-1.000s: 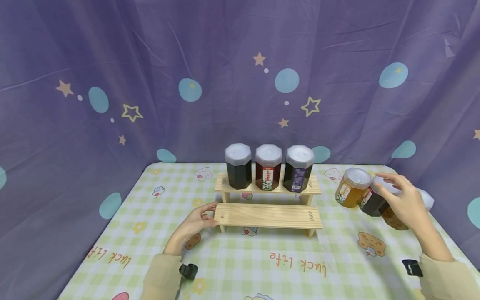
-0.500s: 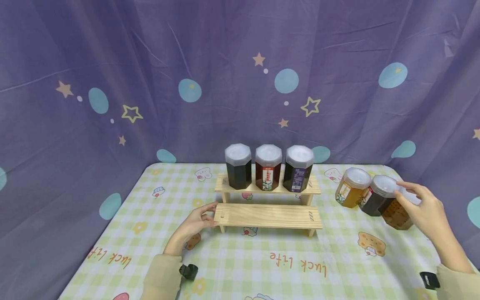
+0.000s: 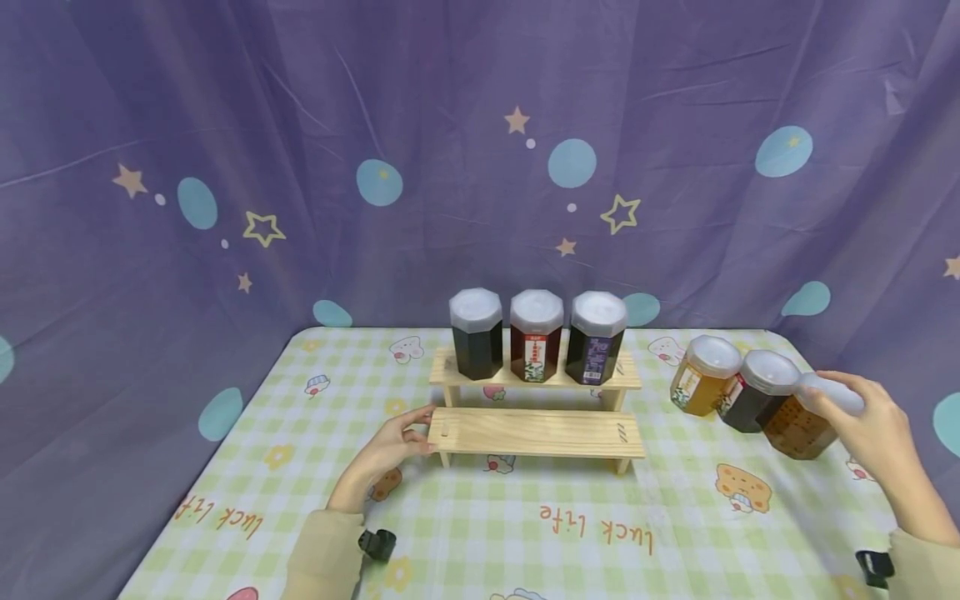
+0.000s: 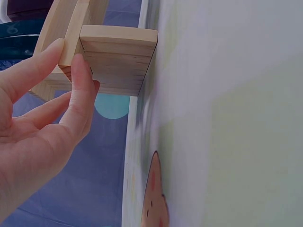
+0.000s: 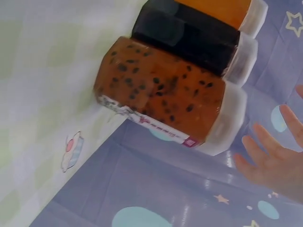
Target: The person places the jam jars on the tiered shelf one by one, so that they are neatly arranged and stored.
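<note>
My left hand pinches the left end of the lower step of a two-step wooden rack. In the left wrist view, thumb and fingers of that hand hold the board's end. At the right, my right hand hovers beside the lid of an orange-brown jar with black seeds. The right wrist view shows this hand with spread fingers, apart from the white lid of the seeded jar. A dark jar and an amber jar adjoin it in a slanting row.
On the rack's upper step stand a blackish jar, a dark red jar and a purple-labelled jar, all white-lidded. A checked cloth covers the table. Behind it hangs a purple curtain.
My right hand has moved right and nearer to me, from above the dark jar to beside the seeded jar's lid. The left hand and the jars have stayed in place.
</note>
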Tool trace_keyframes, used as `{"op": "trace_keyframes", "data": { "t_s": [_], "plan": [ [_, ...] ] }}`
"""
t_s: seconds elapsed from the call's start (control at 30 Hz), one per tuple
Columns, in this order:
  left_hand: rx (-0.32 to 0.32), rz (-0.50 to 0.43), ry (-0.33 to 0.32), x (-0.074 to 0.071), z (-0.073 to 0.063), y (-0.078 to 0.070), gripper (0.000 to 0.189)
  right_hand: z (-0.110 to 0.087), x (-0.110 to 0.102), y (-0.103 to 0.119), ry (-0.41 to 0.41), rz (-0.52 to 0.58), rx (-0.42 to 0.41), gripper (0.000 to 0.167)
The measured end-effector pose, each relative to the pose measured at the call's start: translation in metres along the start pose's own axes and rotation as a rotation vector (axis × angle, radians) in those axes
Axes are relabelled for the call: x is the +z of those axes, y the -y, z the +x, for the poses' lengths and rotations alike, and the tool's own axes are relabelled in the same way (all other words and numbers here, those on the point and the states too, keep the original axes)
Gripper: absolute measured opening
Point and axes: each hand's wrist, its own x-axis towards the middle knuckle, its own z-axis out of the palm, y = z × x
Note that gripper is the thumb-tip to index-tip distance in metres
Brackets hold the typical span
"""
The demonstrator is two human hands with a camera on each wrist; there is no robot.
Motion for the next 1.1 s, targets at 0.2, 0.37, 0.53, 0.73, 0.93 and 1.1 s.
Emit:
{"op": "trace_keyframes", "data": {
  "t_s": [0.2, 0.37, 0.53, 0.73, 0.93, 1.1],
  "plan": [
    [0.001, -0.002, -0.001, 0.0, -0.001, 0.0, 0.065, 0.002, 0.001, -0.01, 0.014, -0.031, -0.001, 0.048],
    [0.002, 0.004, -0.004, 0.0, 0.0, -0.001, 0.065, 0.003, 0.003, -0.019, -0.005, -0.02, -0.031, 0.046],
    [0.005, 0.016, 0.001, 0.0, -0.001, -0.002, 0.067, 0.004, 0.005, -0.025, 0.005, 0.0, -0.026, 0.051],
    [0.012, 0.002, 0.013, 0.0, -0.001, -0.004, 0.066, 0.005, 0.008, -0.03, 0.001, 0.025, -0.015, 0.054],
    [0.014, -0.004, 0.017, 0.0, -0.001, -0.004, 0.066, 0.006, 0.011, -0.033, -0.011, 0.03, -0.002, 0.056],
    [0.004, -0.009, 0.009, 0.0, -0.001, -0.005, 0.066, 0.005, 0.013, -0.035, -0.006, 0.038, 0.019, 0.059]
  ]
}}
